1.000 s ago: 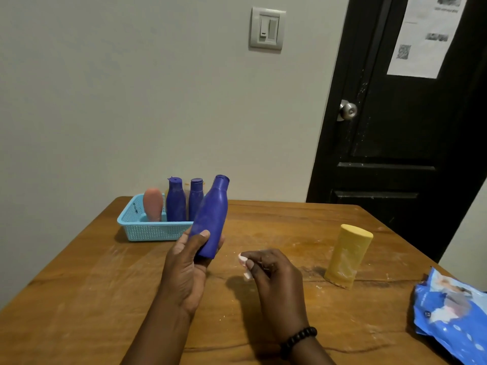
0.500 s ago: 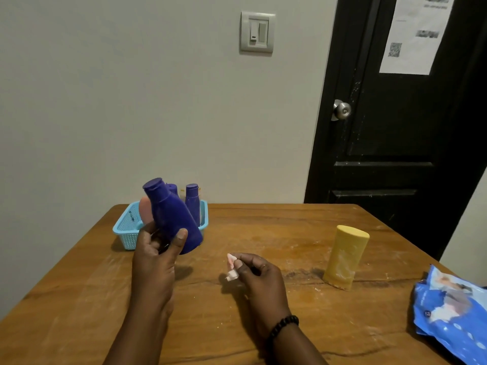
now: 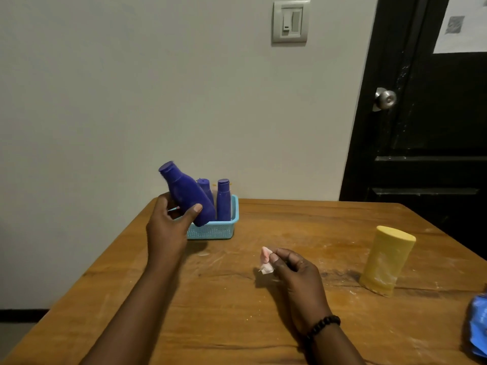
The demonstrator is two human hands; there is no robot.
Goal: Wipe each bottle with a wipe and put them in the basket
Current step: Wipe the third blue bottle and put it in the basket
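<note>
I see the blue bottle [image 3: 190,194] tilted with its cap toward eleven o'clock, gripped at its lower half by my left hand [image 3: 168,227] directly over the near-left corner of the turquoise basket [image 3: 214,229]. Two more blue bottles [image 3: 224,200] stand upright inside that basket. At four o'clock from it, my right hand [image 3: 297,272] pinches a crumpled wipe [image 3: 265,260] just above the wooden table [image 3: 237,312]. A yellow bottle [image 3: 386,260] stands apart at three o'clock.
</note>
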